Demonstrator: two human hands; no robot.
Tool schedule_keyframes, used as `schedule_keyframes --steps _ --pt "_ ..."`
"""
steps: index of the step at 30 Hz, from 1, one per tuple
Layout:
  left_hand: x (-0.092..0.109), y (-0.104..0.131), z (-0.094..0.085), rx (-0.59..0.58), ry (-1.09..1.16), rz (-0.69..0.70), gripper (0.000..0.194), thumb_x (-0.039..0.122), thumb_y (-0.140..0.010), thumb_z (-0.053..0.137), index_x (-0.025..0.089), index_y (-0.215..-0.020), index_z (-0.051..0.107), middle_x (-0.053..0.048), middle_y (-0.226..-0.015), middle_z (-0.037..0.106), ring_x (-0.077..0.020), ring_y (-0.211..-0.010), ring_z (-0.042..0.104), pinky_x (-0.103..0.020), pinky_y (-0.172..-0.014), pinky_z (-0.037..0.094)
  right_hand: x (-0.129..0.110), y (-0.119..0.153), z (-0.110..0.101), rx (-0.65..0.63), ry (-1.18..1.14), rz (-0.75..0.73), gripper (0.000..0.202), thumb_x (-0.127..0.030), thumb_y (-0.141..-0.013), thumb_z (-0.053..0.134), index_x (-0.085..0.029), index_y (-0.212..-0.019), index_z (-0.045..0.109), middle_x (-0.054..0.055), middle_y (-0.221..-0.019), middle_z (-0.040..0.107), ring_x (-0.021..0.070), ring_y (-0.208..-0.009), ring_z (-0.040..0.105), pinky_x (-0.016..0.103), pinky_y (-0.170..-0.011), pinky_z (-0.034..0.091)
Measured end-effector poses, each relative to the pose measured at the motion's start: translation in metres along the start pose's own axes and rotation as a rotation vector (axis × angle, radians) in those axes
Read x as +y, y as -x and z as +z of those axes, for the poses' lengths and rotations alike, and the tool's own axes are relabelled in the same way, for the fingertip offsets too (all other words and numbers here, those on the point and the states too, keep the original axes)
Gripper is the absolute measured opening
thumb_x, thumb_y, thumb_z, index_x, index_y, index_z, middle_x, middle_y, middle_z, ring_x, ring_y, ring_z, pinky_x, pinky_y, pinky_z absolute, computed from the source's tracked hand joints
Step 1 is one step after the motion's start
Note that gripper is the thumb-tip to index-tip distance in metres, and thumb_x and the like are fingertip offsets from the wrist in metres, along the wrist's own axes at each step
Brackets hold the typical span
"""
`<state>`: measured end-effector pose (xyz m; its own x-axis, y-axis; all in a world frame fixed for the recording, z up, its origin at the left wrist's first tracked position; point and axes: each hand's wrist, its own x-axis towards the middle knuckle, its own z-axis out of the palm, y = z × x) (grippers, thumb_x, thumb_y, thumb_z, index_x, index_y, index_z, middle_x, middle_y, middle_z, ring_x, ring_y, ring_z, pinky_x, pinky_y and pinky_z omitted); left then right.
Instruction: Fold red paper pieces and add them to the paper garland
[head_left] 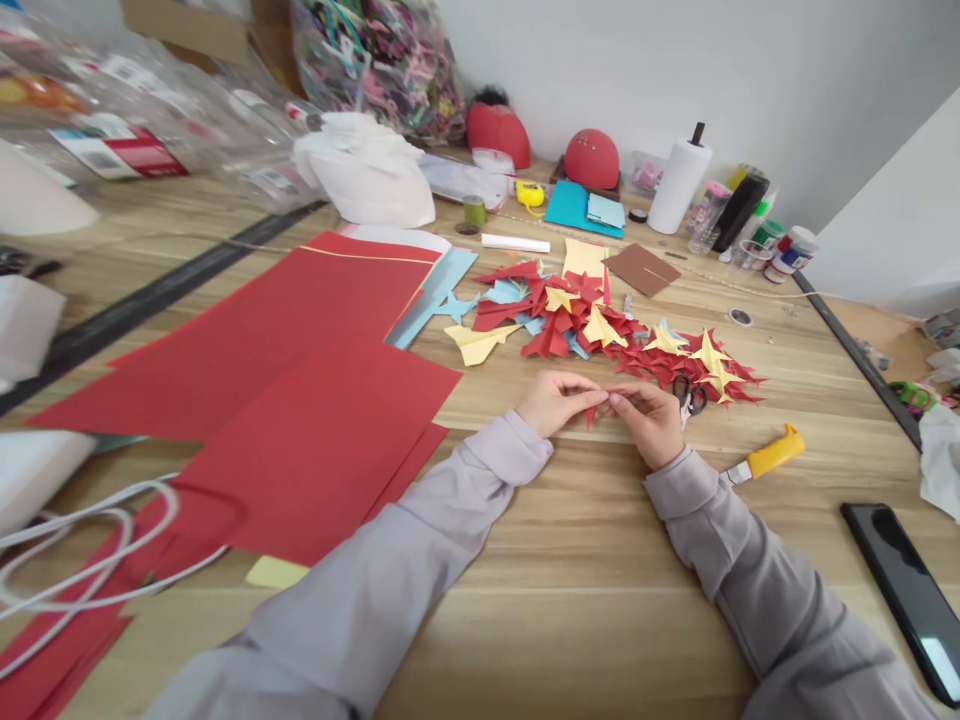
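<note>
Between my two hands is a small piece of red paper (591,415), mostly hidden by the fingers. My left hand (559,402) pinches it from the left, thumb against fingers. My right hand (649,418) pinches it from the other side, the fingertips of both hands almost touching. Just beyond lies a heap of cut and folded red paper pieces (551,330), mixed with blue and yellow ones. Folded paper stars (709,350) in yellow and red spread to the right of it. Black-handled scissors (690,398) rest close to my right hand.
Large red paper sheets (322,450) cover the left of the table. A yellow utility knife (776,453) and a black phone (904,590) lie on the right. White cables (97,560) coil at the lower left. Jars (791,255), a white roll (679,185) and red domed objects (592,158) stand at the back.
</note>
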<state>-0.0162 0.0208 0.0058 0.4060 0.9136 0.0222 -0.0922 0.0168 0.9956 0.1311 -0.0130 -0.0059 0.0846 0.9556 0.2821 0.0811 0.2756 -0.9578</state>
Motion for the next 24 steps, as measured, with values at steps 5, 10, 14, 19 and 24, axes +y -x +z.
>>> schedule_keyframes --steps 5,10,14,19,24 --pt "-0.0014 0.0000 -0.0011 -0.030 -0.013 0.000 0.022 0.034 -0.061 0.070 0.012 -0.067 0.069 -0.002 -0.050 0.062 -0.0094 -0.042 0.051 -0.021 -0.042 0.037 -0.0008 -0.0007 -0.0011 0.009 0.020 -0.011 0.017 -0.033 -0.064 0.071 -0.019 -0.071 0.064 0.001 -0.063 0.067 0.0137 -0.053 0.061 0.028 -0.055 0.052" --pt "-0.0053 -0.0006 -0.0026 -0.031 -0.024 0.009 0.023 0.034 -0.062 0.069 0.011 -0.066 0.068 -0.002 -0.047 0.060 -0.0089 -0.040 0.049 -0.021 -0.041 0.034 0.0000 -0.0001 -0.0021 -0.018 0.022 0.002 0.015 -0.033 -0.067 0.069 -0.019 -0.071 0.064 0.000 -0.060 0.066 0.0135 -0.053 0.060 0.028 -0.055 0.052" --pt "-0.0078 -0.0013 -0.0035 -0.038 -0.036 0.013 0.023 0.034 -0.064 0.069 0.011 -0.069 0.068 -0.002 -0.047 0.059 -0.0086 -0.039 0.049 -0.020 -0.039 0.033 0.0003 0.0008 -0.0028 -0.029 0.013 0.010 0.014 -0.032 -0.069 0.067 -0.019 -0.072 0.064 -0.001 -0.058 0.065 0.0129 -0.053 0.060 0.027 -0.056 0.051" --pt "-0.0079 -0.0016 -0.0031 -0.012 0.001 -0.001 0.024 0.032 -0.061 0.071 0.011 -0.070 0.067 -0.002 -0.048 0.060 -0.0096 -0.041 0.051 -0.021 -0.041 0.038 0.0002 0.0011 -0.0037 -0.050 0.011 0.021 0.014 -0.032 -0.072 0.064 -0.018 -0.073 0.065 -0.001 -0.058 0.064 0.0123 -0.054 0.059 0.026 -0.057 0.050" --pt "-0.0064 -0.0016 -0.0027 -0.019 0.031 -0.026 0.024 0.032 -0.059 0.072 0.010 -0.069 0.066 -0.002 -0.047 0.060 -0.0096 -0.041 0.052 -0.021 -0.042 0.040 0.0007 0.0008 -0.0041 -0.073 -0.012 0.012 0.014 -0.031 -0.075 0.062 -0.018 -0.076 0.065 0.001 -0.065 0.066 0.0120 -0.056 0.059 0.026 -0.058 0.050"
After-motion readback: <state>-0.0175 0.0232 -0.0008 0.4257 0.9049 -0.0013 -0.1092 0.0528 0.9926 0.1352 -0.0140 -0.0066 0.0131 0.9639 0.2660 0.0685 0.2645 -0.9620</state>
